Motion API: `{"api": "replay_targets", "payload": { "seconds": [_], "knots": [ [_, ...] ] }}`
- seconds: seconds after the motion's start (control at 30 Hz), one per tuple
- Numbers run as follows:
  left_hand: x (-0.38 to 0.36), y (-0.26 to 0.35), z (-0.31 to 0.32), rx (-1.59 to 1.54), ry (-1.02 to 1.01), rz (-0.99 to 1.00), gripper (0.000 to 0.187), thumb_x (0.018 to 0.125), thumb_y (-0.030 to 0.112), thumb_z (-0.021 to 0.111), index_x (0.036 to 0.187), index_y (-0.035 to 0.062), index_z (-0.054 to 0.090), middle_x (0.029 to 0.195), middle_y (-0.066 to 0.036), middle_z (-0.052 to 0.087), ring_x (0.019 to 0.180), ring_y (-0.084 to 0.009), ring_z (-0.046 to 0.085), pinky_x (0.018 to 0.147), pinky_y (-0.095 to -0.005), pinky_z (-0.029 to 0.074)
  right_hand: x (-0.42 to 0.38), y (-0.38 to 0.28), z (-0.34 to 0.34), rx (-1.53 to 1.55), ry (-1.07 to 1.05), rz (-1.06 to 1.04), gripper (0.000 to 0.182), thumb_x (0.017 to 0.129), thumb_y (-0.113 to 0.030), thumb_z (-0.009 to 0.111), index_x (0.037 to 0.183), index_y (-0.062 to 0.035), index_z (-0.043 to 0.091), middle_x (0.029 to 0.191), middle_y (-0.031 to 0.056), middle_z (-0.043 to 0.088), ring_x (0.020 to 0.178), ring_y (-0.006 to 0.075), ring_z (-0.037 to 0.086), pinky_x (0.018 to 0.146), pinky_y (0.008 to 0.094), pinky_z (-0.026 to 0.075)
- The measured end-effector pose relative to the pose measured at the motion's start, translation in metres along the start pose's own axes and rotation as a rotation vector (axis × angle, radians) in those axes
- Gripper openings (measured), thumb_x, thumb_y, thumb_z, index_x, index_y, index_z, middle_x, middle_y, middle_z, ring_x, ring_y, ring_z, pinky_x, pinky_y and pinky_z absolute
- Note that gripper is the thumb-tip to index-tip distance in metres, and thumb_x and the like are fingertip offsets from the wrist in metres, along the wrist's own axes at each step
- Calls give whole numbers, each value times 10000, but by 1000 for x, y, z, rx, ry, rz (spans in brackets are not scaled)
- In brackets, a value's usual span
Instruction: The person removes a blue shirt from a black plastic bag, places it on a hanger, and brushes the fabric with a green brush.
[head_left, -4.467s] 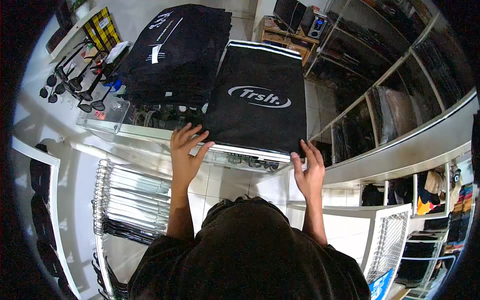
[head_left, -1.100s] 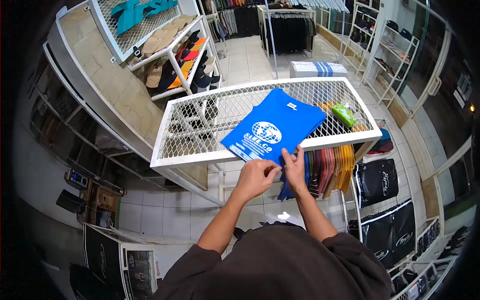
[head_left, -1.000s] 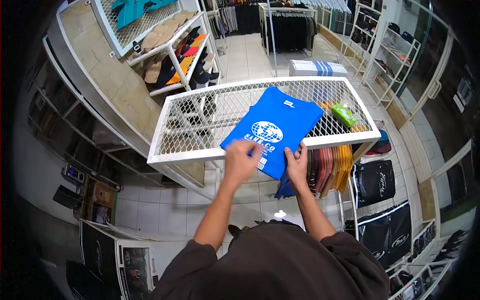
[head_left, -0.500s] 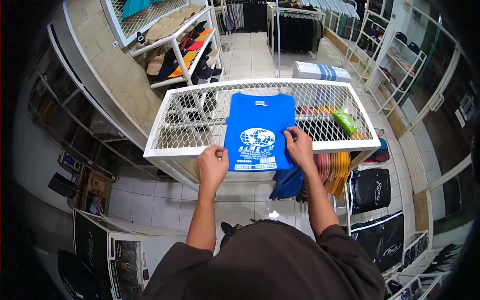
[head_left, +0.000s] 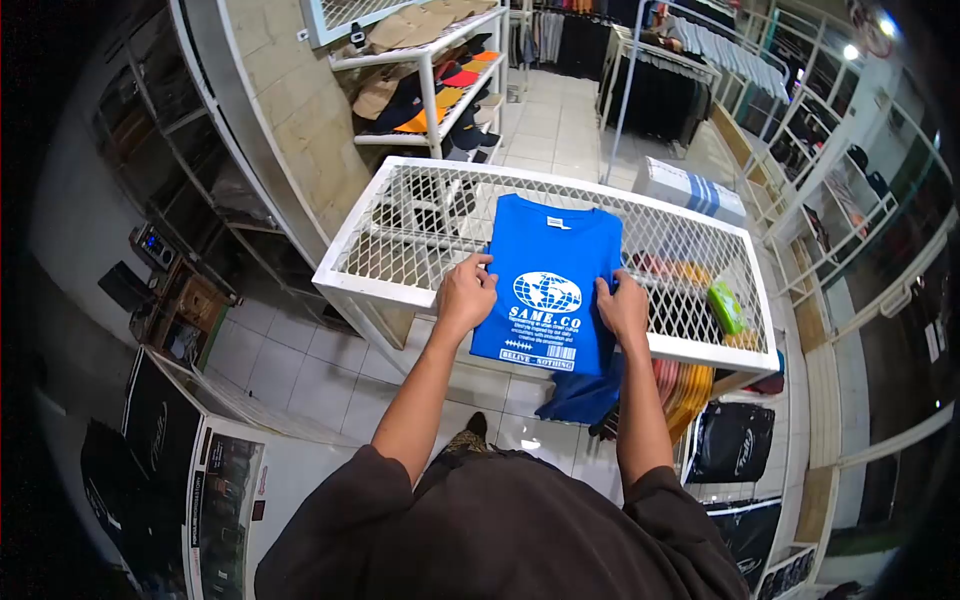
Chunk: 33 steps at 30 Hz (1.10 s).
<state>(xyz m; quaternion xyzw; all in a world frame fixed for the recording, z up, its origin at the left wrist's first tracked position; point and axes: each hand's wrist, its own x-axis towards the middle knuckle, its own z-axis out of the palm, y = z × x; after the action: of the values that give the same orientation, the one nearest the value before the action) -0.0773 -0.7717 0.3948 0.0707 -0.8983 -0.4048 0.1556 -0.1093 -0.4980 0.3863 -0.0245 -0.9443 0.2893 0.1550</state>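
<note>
A folded blue T-shirt [head_left: 552, 245] with a white globe print lies on the white mesh-topped table [head_left: 420, 297], its printed lower end hanging past the near edge. My left hand [head_left: 467, 294] is closed at the shirt's left edge, thumb and fingers pinching the fabric. On the opposite edge, my right hand [head_left: 624, 308] pinches the cloth beside the globe print. The shirt looks flat and smooth, with its collar at the far end.
A green packet [head_left: 727, 308] lies on the table's right part. Behind the table is a white and blue package [head_left: 690, 187]. Cap shelves [head_left: 430, 58] stand at the back left. Folded clothes [head_left: 682, 385] are below the table's right side.
The camera view has turned and shifted, so the table appears tilted. My left hand has moved up from the shirt's lower left corner to its left edge and grips it.
</note>
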Motion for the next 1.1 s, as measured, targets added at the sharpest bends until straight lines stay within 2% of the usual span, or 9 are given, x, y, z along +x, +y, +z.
{"api": "replay_targets", "payload": {
  "seconds": [0.13,0.3,0.37,0.47,0.53,0.73,0.83,0.97,1.1],
  "knots": [
    [26,-12,-13,-44,-101,-76,629,791,355,790,1313,44,629,907,-154,755,907,-329,730,854,-426,561,12,-14,10,58,-6,53,432,900,-334,673,1169,3,697,1020,281,724,977,454,697,899,508,536],
    [62,-5,6,-75,-160,-37,754,830,338,793,1420,-43,517,946,-187,749,907,-302,738,793,-400,576,51,0,37,76,46,4,448,917,-331,682,1197,19,686,1071,280,720,1000,437,696,888,483,541],
    [73,-5,12,-602,-222,-157,666,881,207,757,1417,-86,492,995,-201,739,895,-244,738,732,-351,592,60,5,43,125,99,-48,439,926,-315,685,1199,28,683,1071,272,725,992,410,708,876,460,545],
    [91,-10,9,-1053,-340,-291,561,904,149,740,1351,-110,523,1056,-202,724,904,-237,734,762,-345,613,73,14,45,520,18,54,398,950,-252,705,1197,58,670,1048,206,744,939,242,706,854,355,525],
    [99,-9,7,-1349,-507,-454,447,920,131,742,1259,-110,579,1112,-200,711,938,-248,731,811,-362,625,75,7,42,555,-69,92,411,952,-263,705,1193,69,668,1063,200,742,952,239,702,864,350,523],
    [104,11,0,-1193,-630,-426,403,911,101,725,1252,-69,595,1146,-172,697,987,-229,718,863,-349,611,65,-22,14,930,-241,181,390,1000,-233,665,1276,43,642,1147,93,721,980,156,668,906,290,519],
    [112,46,-36,-1178,-637,-370,435,897,51,697,1297,-57,566,1146,-155,689,1007,-221,711,892,-341,607,62,-70,-40,952,-156,109,388,1031,-216,617,1298,65,614,1193,120,707,1034,172,661,933,303,513],
    [181,60,-43,-1165,-614,-59,362,902,99,695,1232,-22,606,1050,-127,712,906,-188,718,819,-341,613,121,-83,-58,1042,-78,-34,377,1028,-196,616,1306,60,611,1199,130,703,1027,163,661,924,298,521],
    [211,42,-15,-989,-530,-90,372,965,246,687,1210,-17,592,963,-119,700,775,-171,711,668,-306,612,176,-49,-22,880,-117,186,561,1009,-385,634,1328,76,596,1233,181,691,1080,226,665,971,348,509]
  ]
}}
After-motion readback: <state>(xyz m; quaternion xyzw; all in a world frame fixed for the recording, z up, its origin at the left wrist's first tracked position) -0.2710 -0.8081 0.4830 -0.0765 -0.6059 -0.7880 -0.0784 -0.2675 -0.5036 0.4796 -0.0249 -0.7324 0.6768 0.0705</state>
